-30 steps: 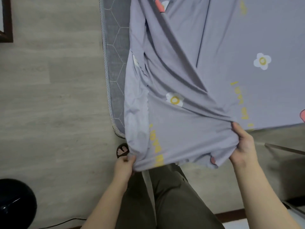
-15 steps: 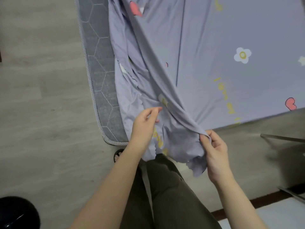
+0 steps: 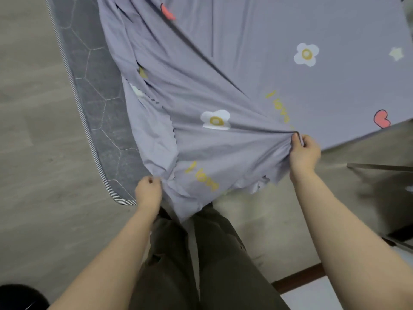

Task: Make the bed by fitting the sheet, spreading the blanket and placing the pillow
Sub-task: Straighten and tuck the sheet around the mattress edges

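Note:
A lilac fitted sheet (image 3: 245, 74) printed with flowers, hearts and yellow lettering lies over most of the bed. Its near-left corner is bunched and pulled off the grey quilted mattress (image 3: 96, 86), whose corner and left strip lie bare. My left hand (image 3: 148, 193) grips the sheet's hem just beside the mattress corner. My right hand (image 3: 305, 153) pinches a gathered fold of the sheet at the bed's near edge. The cloth is stretched between both hands. No blanket or pillow is in view.
Pale wood-look floor (image 3: 33, 142) runs along the left of the bed. A round black object (image 3: 20, 297) sits at the bottom left. My legs in dark trousers (image 3: 201, 265) stand at the bed's corner. A dark metal frame (image 3: 380, 167) lies to the right.
My left hand dropped from the middle of the bunched cloth to the hem by the mattress corner and closed on it. My right hand stayed on its fold, and the sheet is now spread wider.

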The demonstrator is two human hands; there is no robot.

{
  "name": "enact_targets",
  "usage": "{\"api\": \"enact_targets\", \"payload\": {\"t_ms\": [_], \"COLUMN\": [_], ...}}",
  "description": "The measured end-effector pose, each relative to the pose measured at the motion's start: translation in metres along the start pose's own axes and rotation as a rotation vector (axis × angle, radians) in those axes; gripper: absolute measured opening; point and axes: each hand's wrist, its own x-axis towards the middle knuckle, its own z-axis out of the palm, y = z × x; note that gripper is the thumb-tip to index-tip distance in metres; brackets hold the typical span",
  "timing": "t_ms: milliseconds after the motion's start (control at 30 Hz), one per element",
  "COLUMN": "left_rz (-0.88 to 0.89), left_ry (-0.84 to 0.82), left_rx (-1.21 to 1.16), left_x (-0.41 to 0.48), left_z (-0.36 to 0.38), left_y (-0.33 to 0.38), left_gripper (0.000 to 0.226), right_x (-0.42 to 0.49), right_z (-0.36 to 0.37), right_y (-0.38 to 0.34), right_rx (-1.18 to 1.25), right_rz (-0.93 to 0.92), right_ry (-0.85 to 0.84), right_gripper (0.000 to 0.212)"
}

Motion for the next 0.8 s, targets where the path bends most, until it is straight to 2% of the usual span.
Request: {"api": "enact_targets", "payload": {"t_ms": [67,133,167,200,267,300,333,400,467,500,567,600,700,800], "left_rz": [-0.117,-0.281,-0.317,-0.316,-0.24,-0.181,-0.106,0.035,0.125,0.155,0.164,0.151,0.075,-0.165], "left_ry": [-0.038,-0.162,-0.215,-0.234,-0.139,-0.05,0.029,0.102,0.121,0.129,0.179,0.202,0.247,0.268], "left_rx": [-0.394,-0.858,-0.98,-1.003,-0.867,-0.745,-0.577,-0.161,0.14,0.218,0.191,0.146,0.024,-0.354], "left_x": [-0.01,-0.024,-0.029,-0.032,-0.037,-0.04,-0.043,-0.042,-0.036,-0.033,-0.028,-0.027,-0.026,-0.026], "left_z": [-0.008,-0.018,-0.023,-0.026,-0.028,-0.027,-0.025,-0.02,-0.019,-0.019,-0.022,-0.024,-0.032,-0.04], "left_y": [0.002,0.004,0.002,0.0,-0.006,-0.007,-0.009,-0.015,-0.018,-0.019,-0.019,-0.02,-0.03,-0.043], "left_gripper": [0.02,0.024,0.029,0.033,0.049,0.063,0.077,0.09,0.083,0.07,0.037,0.025,0.015,0.007], "right_x": [0.011,0.008,0.002,-0.005,-0.024,-0.036,-0.047,-0.068,-0.083,-0.09,-0.099,-0.102,-0.108,-0.108], "right_z": [0.006,0.008,0.009,0.011,0.02,0.025,0.031,0.042,0.052,0.056,0.063,0.065,0.073,0.076], "right_y": [0.009,0.006,0.002,-0.002,-0.006,-0.007,-0.004,0.0,0.006,0.008,0.015,0.017,0.016,0.011], "right_rx": [-0.085,-0.269,-0.365,-0.424,-0.504,-0.538,-0.563,-0.611,-0.684,-0.739,-0.851,-0.888,-0.857,-0.672], "right_rz": [0.115,0.139,0.066,-0.067,-0.354,-0.435,-0.482,-0.532,-0.541,-0.535,-0.546,-0.549,-0.517,-0.43], "right_ry": [0.018,0.102,0.136,0.123,-0.052,-0.161,-0.249,-0.321,-0.373,-0.436,-0.537,-0.545,-0.54,-0.664], "right_gripper": [0.025,0.014,0.021,0.027,0.026,0.026,0.027,0.038,0.056,0.067,0.079,0.076,0.048,0.019]}}
